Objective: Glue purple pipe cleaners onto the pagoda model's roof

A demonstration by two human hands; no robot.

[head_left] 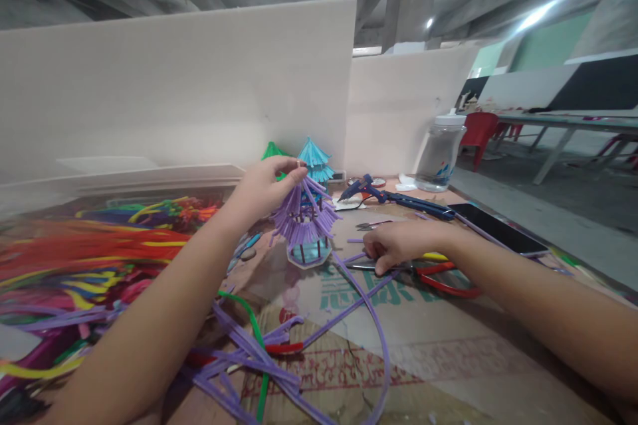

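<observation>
L hand (276,180) had thumb + fingertips closed at the tip of the purple tower (305,229), which stood upright on the table (423,325), long axis approx. vert., body below & slightly R of that pinch. R hand (399,242) was farther off, by the scissors (463,292); couldn't tell if gripping.

Large green characters (343,287), seemingly Chinese, on tabletop covering (428,325); partly hidden, wording unclear.
</observation>
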